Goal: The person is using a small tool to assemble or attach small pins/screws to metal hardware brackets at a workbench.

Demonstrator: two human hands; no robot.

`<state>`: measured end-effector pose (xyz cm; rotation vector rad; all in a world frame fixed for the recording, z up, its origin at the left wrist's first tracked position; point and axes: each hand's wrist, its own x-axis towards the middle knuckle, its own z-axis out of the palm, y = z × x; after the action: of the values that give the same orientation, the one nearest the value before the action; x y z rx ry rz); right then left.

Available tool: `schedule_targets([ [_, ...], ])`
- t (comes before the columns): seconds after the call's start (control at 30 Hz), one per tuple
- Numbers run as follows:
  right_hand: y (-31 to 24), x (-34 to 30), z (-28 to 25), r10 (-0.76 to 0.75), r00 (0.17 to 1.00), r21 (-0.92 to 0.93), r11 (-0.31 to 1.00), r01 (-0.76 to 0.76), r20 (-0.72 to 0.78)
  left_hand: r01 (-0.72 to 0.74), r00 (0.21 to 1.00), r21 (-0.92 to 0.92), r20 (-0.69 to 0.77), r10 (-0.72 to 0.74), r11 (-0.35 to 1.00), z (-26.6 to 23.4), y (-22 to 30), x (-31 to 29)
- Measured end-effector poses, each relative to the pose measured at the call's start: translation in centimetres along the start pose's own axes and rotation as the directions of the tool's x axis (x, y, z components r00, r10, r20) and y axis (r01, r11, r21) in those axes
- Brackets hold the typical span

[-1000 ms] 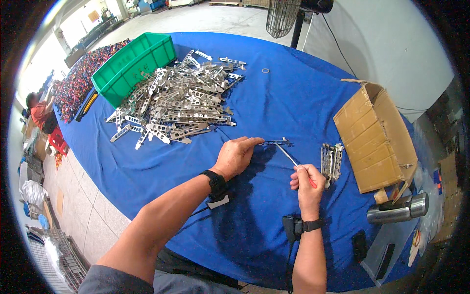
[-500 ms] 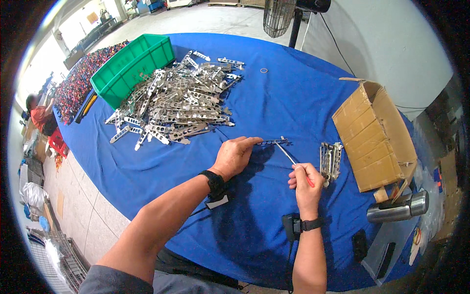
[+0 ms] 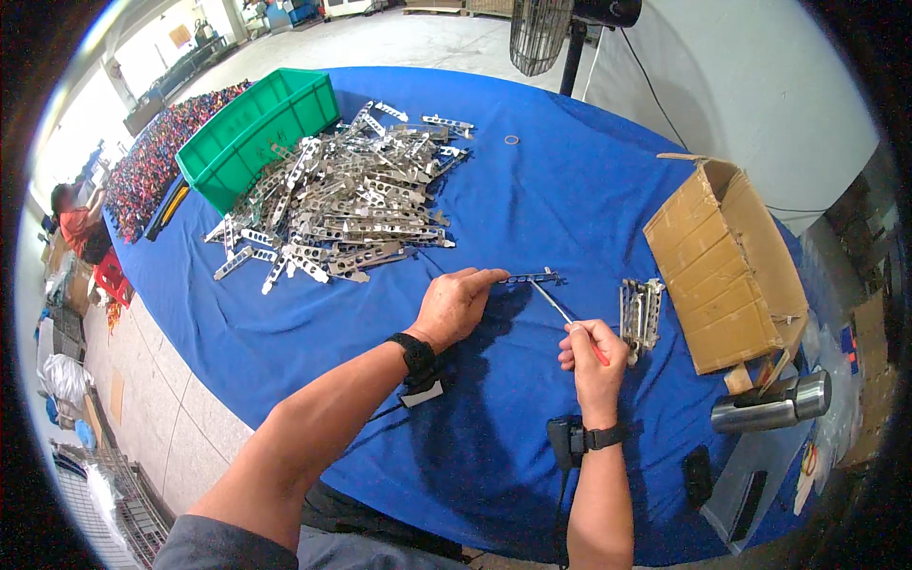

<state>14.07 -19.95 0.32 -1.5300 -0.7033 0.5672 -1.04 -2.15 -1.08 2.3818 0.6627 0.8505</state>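
My left hand (image 3: 453,306) pinches one end of a slim metal bracket (image 3: 528,277) with a row of holes, held over the blue cloth. In my closed right hand (image 3: 597,361) is a thin metal tool with a red handle (image 3: 601,355), like a small file or screwdriver. Its slender shaft (image 3: 553,302) slants up to the left, the tip meeting the bracket near its right end. Just right of that hand lies a small neat stack of similar brackets (image 3: 641,313). A large loose heap of brackets (image 3: 351,195) spreads beyond my left hand.
A green crate (image 3: 261,133) tilts behind the heap. On the right stand an open cardboard box (image 3: 727,271) and a lying steel flask (image 3: 771,401). A rubber band (image 3: 512,140) rests on the blue cloth (image 3: 560,190). A fan (image 3: 541,38) stands beyond; a person (image 3: 81,223) sits far left.
The tool's tip has shifted very slightly left and down along the bracket. My left hand and the bracket stay almost in place.
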Motion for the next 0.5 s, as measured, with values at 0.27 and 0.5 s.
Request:
schedule_targets([
  [0.27, -0.45, -0.06, 0.48, 0.015, 1.0, 0.087, 0.996, -0.014, -0.007, 0.025, 1.0, -0.015, -0.002, -0.025, 1.0, -0.28, 0.2, -0.11],
  [0.5, -0.27, -0.01, 0.49, 0.018, 0.999, 0.09, 0.996, -0.015, -0.026, 0.031, 1.0, -0.014, -0.001, -0.031, 0.999, -0.14, 0.02, -0.15],
])
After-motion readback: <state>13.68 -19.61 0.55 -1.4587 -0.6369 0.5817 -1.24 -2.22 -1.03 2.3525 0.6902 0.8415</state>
